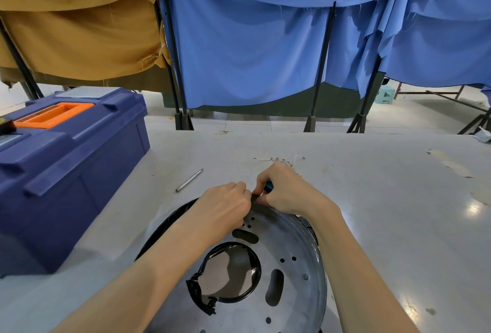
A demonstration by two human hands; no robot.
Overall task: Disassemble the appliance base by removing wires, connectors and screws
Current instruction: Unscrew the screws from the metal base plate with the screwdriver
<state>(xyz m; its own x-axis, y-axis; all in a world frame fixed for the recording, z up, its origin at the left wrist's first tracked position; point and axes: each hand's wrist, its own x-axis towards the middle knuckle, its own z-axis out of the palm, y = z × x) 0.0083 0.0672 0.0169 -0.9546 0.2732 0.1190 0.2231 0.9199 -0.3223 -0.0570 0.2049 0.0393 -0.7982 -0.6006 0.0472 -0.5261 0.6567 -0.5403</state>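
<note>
Base rim pinched by left hand; right hand grips tool.

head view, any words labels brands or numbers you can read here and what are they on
None legible anywhere in this view.
blue toolbox: no brand shows; the dark-and-yellow patch at its left edge is cut off and blurred.
appliance base: bare metal, no markings show.
teal tool handle in the right hand: mostly hidden, no print shows.
</note>
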